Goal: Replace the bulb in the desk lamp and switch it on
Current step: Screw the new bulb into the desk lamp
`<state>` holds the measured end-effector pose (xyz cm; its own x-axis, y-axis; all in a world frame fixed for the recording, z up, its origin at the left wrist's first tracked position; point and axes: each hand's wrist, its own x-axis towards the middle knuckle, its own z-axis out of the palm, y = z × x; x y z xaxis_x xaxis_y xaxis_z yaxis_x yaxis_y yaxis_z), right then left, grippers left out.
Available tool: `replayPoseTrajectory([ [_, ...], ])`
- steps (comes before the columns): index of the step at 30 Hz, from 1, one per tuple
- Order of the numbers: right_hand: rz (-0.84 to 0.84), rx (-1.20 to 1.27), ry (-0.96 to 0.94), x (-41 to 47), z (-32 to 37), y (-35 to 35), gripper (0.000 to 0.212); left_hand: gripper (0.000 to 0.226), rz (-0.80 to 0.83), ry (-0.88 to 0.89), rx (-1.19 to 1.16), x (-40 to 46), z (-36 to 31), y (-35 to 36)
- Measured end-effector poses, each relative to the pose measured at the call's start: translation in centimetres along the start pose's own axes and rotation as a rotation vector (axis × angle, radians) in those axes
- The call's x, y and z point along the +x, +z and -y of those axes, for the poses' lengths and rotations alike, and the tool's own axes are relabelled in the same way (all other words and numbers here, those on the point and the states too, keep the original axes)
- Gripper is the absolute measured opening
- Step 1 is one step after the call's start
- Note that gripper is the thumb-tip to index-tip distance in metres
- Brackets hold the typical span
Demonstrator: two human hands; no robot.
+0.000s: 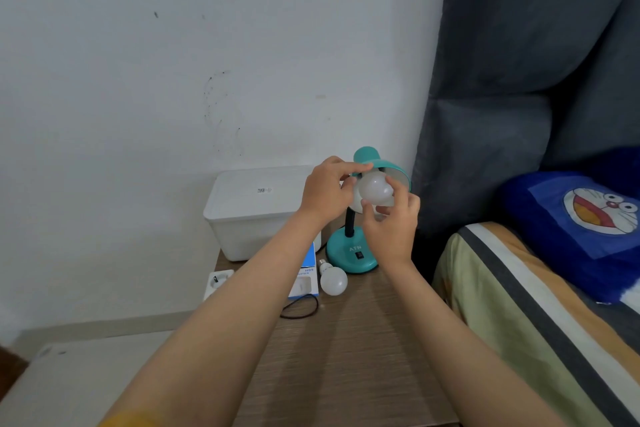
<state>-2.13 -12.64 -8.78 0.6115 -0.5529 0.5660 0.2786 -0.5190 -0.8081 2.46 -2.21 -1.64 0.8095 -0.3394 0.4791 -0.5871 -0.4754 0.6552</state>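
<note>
Right hand (389, 222) grips the bulb (374, 191) inside the teal lamp (351, 253) shade; left hand (327, 189) holds the shade rim at 10 o'clock; a spare bulb (333, 280) lies on the surface (346, 357).

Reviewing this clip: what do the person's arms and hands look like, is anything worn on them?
Both forearms are bare, with no gloves, rings, watch or bracelets visible on the left hand or right hand. The only clothing in view is a bit of yellow sleeve at the left arm's bottom edge of frame.
</note>
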Motion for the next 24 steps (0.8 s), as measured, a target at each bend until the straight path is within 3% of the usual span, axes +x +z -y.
replayPoseTrajectory([
  [4, -0.024, -0.029, 0.029, 0.0, 0.0, 0.0, 0.053, 0.039, -0.004, -0.005, 0.007, 0.0, 0.1, 0.1],
  [8, -0.035, -0.142, -0.113, 0.2, -0.1, 0.1, 0.050, 0.040, -0.003, -0.007, -0.001, 0.0, 0.1, 0.1],
  [12, 0.038, -0.316, -0.289, 0.5, -0.5, -0.2, 0.036, 0.040, -0.003, 0.005, 0.017, 0.0, 0.2, 0.0],
  [17, 0.156, -0.363, -0.366, 0.7, -1.7, -0.9, 0.048, 0.039, 0.003, 0.007, 0.023, -0.1, 0.3, -0.1],
  [24, 0.004, -0.105, 0.025, 1.1, 0.2, -0.7, 0.053, 0.039, -0.005, -0.003, 0.012, -0.1, 0.2, 0.2],
])
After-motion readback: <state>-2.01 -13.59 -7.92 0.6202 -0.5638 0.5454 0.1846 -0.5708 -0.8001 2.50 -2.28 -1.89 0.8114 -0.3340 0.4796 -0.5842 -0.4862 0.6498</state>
